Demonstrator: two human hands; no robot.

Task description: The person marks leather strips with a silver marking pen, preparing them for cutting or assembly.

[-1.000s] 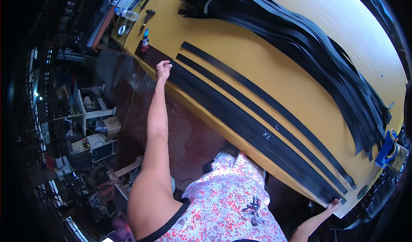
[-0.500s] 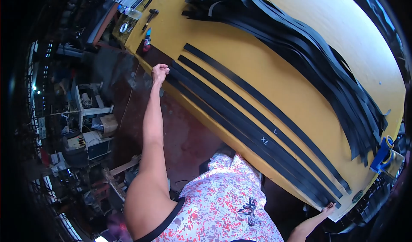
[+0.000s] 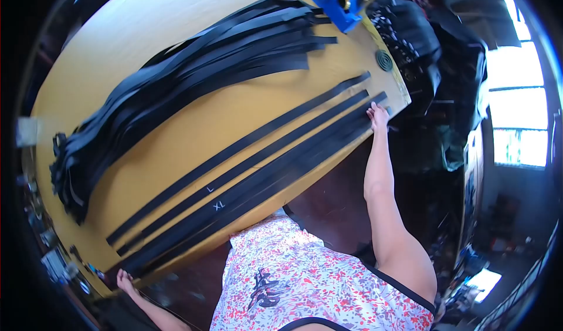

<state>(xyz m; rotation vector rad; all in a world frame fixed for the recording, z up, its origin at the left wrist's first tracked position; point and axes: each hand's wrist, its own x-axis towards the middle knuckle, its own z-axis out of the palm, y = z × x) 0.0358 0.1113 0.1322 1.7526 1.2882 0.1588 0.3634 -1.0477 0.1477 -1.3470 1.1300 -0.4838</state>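
Several long black strips (image 3: 267, 178) lie side by side along the near edge of the yellow table; one is marked XL in white. Beside it is a narrower strip (image 3: 252, 161) marked L, and beyond that another narrow strip (image 3: 234, 152) that looks unmarked. My left hand (image 3: 125, 280) is closed at the left end of the near strips, fingers pinched on a black strip, though the grip is small and partly hidden. At the opposite end, my right hand (image 3: 378, 114) has its fingers closed on the end of a black strip by the table corner.
A large heap of black strips (image 3: 193, 78) stretches across the far side of the yellow table (image 3: 176, 149). A blue tape dispenser (image 3: 340, 7) and a dark green coil (image 3: 384, 60) sit near the right edge. Small items line the left edge. Bright windows (image 3: 519, 114) stand at right.
My view has swung from the left end of the table to the right end. Both hands stay at opposite ends of the near strips, which lie much as before.
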